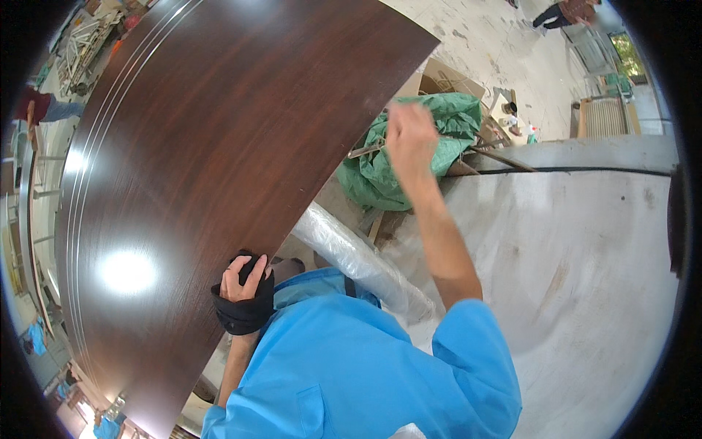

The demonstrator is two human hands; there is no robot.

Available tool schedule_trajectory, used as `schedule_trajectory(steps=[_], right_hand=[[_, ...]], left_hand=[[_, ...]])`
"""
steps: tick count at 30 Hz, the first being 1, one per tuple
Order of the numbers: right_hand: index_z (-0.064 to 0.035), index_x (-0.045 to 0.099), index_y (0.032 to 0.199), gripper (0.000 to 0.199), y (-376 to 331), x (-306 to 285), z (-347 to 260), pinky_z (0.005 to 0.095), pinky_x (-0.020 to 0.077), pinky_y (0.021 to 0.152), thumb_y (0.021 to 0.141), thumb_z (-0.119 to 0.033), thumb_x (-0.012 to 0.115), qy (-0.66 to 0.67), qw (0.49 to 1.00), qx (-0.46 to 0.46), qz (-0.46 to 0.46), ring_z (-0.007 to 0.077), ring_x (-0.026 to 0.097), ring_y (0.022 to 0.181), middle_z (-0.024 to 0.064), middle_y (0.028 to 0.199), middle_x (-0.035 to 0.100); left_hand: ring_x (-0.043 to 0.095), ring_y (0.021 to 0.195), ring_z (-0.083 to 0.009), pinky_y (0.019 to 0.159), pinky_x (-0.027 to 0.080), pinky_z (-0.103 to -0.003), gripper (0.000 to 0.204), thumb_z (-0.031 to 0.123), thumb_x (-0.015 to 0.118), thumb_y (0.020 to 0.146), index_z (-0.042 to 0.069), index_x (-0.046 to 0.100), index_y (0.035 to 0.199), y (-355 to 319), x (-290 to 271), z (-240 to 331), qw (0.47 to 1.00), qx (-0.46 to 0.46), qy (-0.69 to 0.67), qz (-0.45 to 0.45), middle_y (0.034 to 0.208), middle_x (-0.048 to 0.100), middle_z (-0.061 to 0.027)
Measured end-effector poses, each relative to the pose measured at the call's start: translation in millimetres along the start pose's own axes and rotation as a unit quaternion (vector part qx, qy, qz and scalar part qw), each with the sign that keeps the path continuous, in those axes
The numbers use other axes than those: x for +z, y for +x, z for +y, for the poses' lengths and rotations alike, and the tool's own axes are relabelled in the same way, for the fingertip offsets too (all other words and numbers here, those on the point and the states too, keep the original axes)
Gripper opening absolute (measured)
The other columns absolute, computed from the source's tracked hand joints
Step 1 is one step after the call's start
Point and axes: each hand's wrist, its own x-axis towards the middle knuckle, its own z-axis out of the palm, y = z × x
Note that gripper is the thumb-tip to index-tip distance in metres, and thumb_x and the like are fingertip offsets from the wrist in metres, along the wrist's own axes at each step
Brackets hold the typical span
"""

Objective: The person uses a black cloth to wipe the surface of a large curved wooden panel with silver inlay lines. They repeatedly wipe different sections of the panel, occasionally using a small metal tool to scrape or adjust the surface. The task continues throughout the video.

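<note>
**Dark Panel Held at Its Edge**

A large, glossy dark-brown wood-grain panel (205,146), its long side scored with fine parallel grooves, fills the left of the view and reflects ceiling lights. The left hand (243,282), wrapped at the wrist in a black band, has its grip clamped on the panel's lower edge, fingers curled over the rim. The right hand (411,139) is raised clear of the panel, blurred, so whether its grip is apart or together cannot be told. Beyond it lies a crumpled green tarpaulin (409,146); beside the forearm, a clear-plastic-wrapped roll (358,263) and a pale, smooth grey surface (585,256).
</note>
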Motion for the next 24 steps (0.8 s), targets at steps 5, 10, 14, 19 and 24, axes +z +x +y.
schedule_trajectory(steps=[5, 10, 14, 19, 24], right_hand=[[-0.0006, 0.074, 0.105, 0.022, -6.3, 5.6, 2.6, 0.0437, 0.0546, 0.073, 0.085, -0.004, 0.066, -0.029, 0.997, -0.06, -0.047, 0.0335, 0.065, 0.089, 0.0142, 0.094, 0.068], [0.0037, 0.07, 0.109, 0.035, -76.8, -27.9, -99.6, 0.0377, 0.058, 0.077, 0.077, -0.009, 0.066, 0.137, 0.965, -0.153, -0.164, 0.0287, 0.065, 0.094, 0.0114, 0.095, 0.064], [-0.0036, 0.07, 0.107, 0.028, -42.5, -21.2, -79.8, 0.0405, 0.0579, 0.074, 0.08, -0.009, 0.066, 0.091, 0.981, -0.144, -0.094, 0.0289, 0.066, 0.09, 0.0088, 0.091, 0.066], [-0.0021, 0.071, 0.101, 0.015, 4.4, -16.1, -38.0, 0.0447, 0.0537, 0.067, 0.087, -0.003, 0.064, -0.017, 0.999, -0.012, -0.048, 0.0325, 0.065, 0.086, 0.0138, 0.088, 0.065], [-0.0019, 0.073, 0.101, 0.023, -62.3, -35.7, -119.3, 0.0396, 0.0574, 0.069, 0.079, -0.006, 0.066, 0.235, 0.942, -0.192, -0.141, 0.0297, 0.066, 0.08, 0.0098, 0.085, 0.065]], left_hand=[[0.068, 0.101, -0.0295, 0.082, 0.058, -0.042, 0.032, 0.015, 0.084, 0.084, 0.017, 0.08, 0.116, -1.6, 0.0, -1.1, 1.0, -0.018, -0.02, -0.015, 0.12, 0.063, -0.0097], [0.067, 0.097, -0.0271, 0.08, 0.057, -0.04, 0.031, 0.017, 0.084, 0.084, 0.017, 0.08, 0.115, -0.6, -0.1, -0.5, 1.0, -0.005, 0.01, -0.007, 0.118, 0.063, -0.0086], [0.067, 0.098, -0.027, 0.081, 0.057, -0.041, 0.032, 0.016, 0.084, 0.083, 0.017, 0.08, 0.115, 1.4, -1.2, 0.7, 1.0, -0.001, 0.003, 0.001, 0.117, 0.063, -0.0083], [0.067, 0.099, -0.0277, 0.082, 0.056, -0.041, 0.032, 0.015, 0.084, 0.083, 0.017, 0.081, 0.115, 1.3, -2.9, 1.7, 1.0, -0.016, 0.003, -0.017, 0.117, 0.064, -0.0081], [0.067, 0.098, -0.0286, 0.081, 0.056, -0.042, 0.032, 0.015, 0.084, 0.082, 0.017, 0.081, 0.114, 1.1, -3.1, 2.3, 0.999, -0.024, 0.001, -0.021, 0.118, 0.064, -0.0086]])
